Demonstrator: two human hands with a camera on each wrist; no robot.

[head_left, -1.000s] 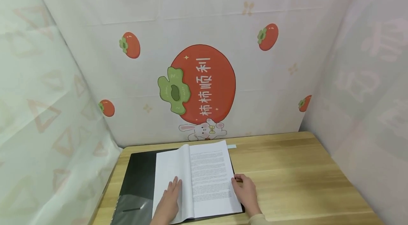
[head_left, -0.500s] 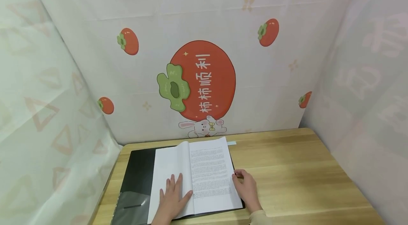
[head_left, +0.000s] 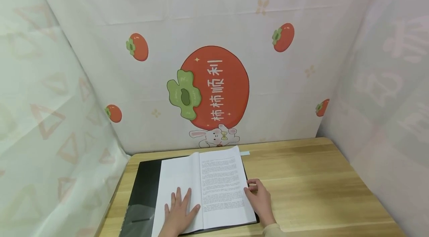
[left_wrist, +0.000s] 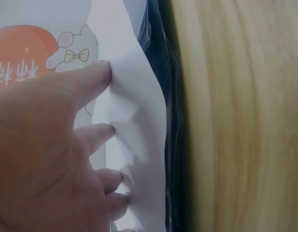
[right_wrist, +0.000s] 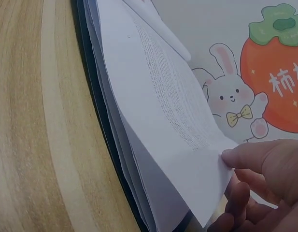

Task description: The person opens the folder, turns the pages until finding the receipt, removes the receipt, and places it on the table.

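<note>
A black folder (head_left: 146, 185) lies spread on the table with a stack of paper in it. On its left half is a blank white page (head_left: 175, 173); the right half shows a printed page (head_left: 221, 188). My left hand (head_left: 179, 214) presses on the blank page near the fold, fingers spread and straight. In the left wrist view its fingertips meet the white sheet (left_wrist: 144, 121). At the right edge of the printed page, my right hand (head_left: 259, 200) pinches the sheet's edge, thumb on top. The right wrist view shows the page's corner (right_wrist: 194, 193) raised above the sheets beneath.
A clear pocket (head_left: 137, 220) covers the lower part of the folder's left cover. Behind the stack a pale blue tab (head_left: 245, 153) sticks out to the right. The wooden table (head_left: 301, 185) runs back to a white curtain (head_left: 285, 117) printed with persimmons and a rabbit.
My left hand has spread its fingers, which were together near the fold. The turned blank page has slid left and lies flatter. My right hand has stayed at the right edge.
</note>
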